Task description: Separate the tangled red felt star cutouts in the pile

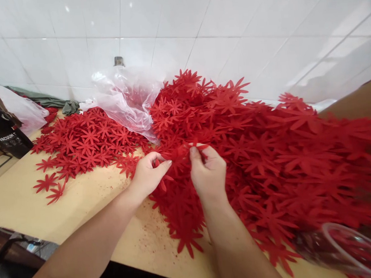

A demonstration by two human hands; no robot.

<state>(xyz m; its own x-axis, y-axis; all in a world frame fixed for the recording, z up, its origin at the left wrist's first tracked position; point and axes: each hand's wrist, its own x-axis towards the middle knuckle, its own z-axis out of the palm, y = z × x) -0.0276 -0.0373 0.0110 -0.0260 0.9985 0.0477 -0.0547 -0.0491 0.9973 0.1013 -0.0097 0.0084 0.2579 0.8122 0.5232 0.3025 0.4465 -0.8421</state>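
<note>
Over a pale worktop, beside a white tiled wall: pinching red petalled pieces in left fingers and right fingers, above a red heap; pointing downward at left, with long axis crosswise at right, partly blurred.

Table along wall. Two flower heaps on top: left heap, right heap. Plastic bag between, toward wall. Bottle left of left heap. Tub at near right, beside right heap. Left hand and right hand over right heap's left side, flower pieces in both.
</note>
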